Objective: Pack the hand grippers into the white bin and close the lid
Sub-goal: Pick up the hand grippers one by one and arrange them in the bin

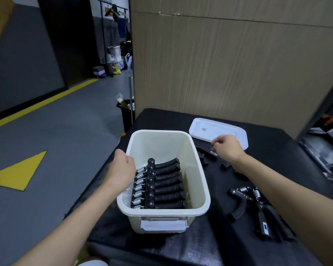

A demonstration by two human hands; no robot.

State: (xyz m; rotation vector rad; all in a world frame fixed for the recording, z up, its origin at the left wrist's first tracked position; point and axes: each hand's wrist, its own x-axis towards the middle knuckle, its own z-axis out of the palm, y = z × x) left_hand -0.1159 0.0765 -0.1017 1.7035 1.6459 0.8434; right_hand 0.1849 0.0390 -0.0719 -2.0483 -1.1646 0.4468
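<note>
Left hand [121,169] grips the white bin [162,212] rim; right hand [226,148] fingers pinch a hand gripper [212,153] just right of it. Lid [217,131] lies behind. Risk: loose grippers [258,208] snagging together.

Grey floor [65,131], yellow markings; wood-look wall [229,64]; perhaps a clothes rack [112,8].
</note>
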